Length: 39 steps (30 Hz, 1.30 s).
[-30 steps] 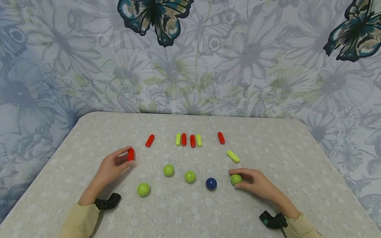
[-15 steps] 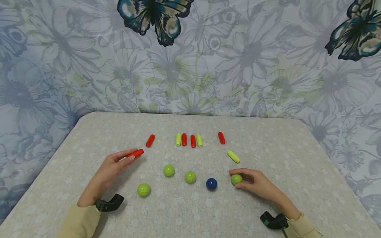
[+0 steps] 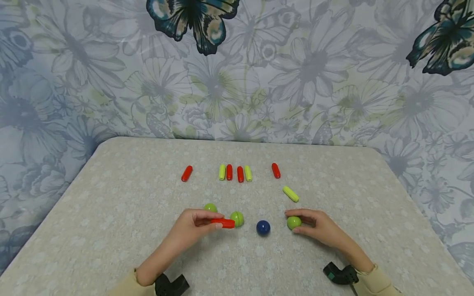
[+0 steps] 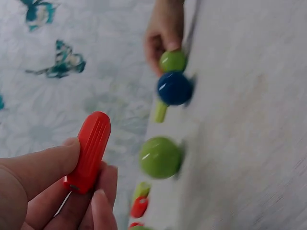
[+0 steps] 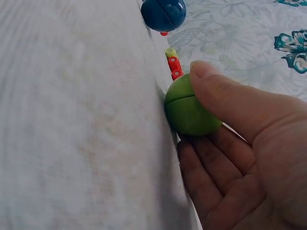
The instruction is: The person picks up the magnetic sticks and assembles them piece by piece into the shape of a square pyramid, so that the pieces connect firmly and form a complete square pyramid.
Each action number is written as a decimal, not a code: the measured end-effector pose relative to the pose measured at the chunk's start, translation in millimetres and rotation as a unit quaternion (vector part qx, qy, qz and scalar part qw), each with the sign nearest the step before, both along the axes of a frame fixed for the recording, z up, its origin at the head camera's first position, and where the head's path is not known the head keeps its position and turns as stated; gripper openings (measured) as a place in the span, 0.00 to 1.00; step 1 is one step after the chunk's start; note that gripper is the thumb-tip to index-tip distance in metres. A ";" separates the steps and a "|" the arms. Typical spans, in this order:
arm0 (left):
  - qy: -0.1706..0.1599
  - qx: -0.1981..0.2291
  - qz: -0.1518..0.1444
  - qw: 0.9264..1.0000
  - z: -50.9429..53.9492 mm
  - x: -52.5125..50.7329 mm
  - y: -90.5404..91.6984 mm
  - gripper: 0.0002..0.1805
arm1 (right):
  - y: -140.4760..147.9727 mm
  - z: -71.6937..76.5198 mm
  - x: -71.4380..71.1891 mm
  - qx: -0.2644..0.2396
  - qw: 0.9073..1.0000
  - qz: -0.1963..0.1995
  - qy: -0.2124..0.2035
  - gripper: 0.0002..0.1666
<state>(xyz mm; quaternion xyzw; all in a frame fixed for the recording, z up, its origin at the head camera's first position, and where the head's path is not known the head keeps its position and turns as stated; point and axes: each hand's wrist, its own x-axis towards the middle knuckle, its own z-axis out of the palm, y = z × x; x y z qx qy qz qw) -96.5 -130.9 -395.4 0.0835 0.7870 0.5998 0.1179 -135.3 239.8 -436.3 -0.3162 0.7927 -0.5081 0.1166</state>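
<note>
My left hand (image 3: 189, 230) pinches a red ribbed peg with rounded ends (image 4: 94, 146) between thumb and fingers, above the table. In the head view the peg's tip overlaps a green ball (image 3: 238, 218), and another green ball (image 3: 210, 207) shows partly behind the fingers. My right hand (image 3: 323, 228) holds a green ball (image 5: 192, 108) with a seam line, resting on the table, thumb on one side and fingers on the other. Between the two hands sits a dark blue ball (image 3: 263, 227).
Two yellow-green and two red pegs (image 3: 240, 174) stand in a row near the back. Single red pegs lie left (image 3: 187, 173) and right (image 3: 275, 170) of it. A yellow-green peg (image 3: 290, 194) lies beyond my right hand. Patterned fabric (image 3: 311, 82) hangs behind the table (image 3: 122, 176).
My left hand has carried the red peg up, turned it sideways and moved right and nearer. The near-left green ball is now hidden behind that arm. My right hand stays in place.
</note>
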 end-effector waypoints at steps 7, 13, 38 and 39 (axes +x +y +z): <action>0.038 -0.048 -0.004 0.998 -25.0 8.5 20.5 0.12 | 0.0 -0.6 -1.1 0.000 1.000 0.001 0.005 0.25; 0.098 -0.116 -0.017 0.988 -41.4 10.4 28.0 0.09 | 1.5 -1.0 -1.2 0.000 1.000 -0.001 0.007 0.25; 0.179 -0.177 -0.037 0.967 -42.7 14.0 28.2 0.10 | -33.1 11.1 23.5 0.040 0.994 0.088 0.046 0.21; 0.178 -0.176 -0.039 0.967 -42.5 13.5 28.5 0.10 | -38.4 10.7 27.2 0.033 0.994 0.094 0.038 0.21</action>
